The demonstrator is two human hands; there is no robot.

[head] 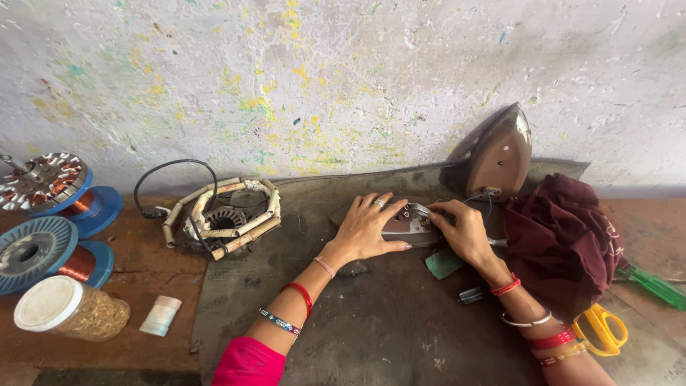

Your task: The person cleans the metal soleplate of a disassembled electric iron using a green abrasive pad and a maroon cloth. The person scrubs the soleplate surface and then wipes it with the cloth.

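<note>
Two bare hands work on a flat grey metal iron base [407, 223] lying on a dark mat [371, 322]: left hand [368, 227] spread flat, pinning it steady; right hand [461, 230] pinching its wiring (fingertips partly hidden). Brown iron cover [500, 154] leans against the wall, set aside.

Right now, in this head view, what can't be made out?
- Iron base: mostly covered by left hand and right hand.
- Screwdriver: tip hidden behind maroon cloth.
- Scissors: blades hidden by the right forearm.
- Green scrap: partly under the right hand.
</note>
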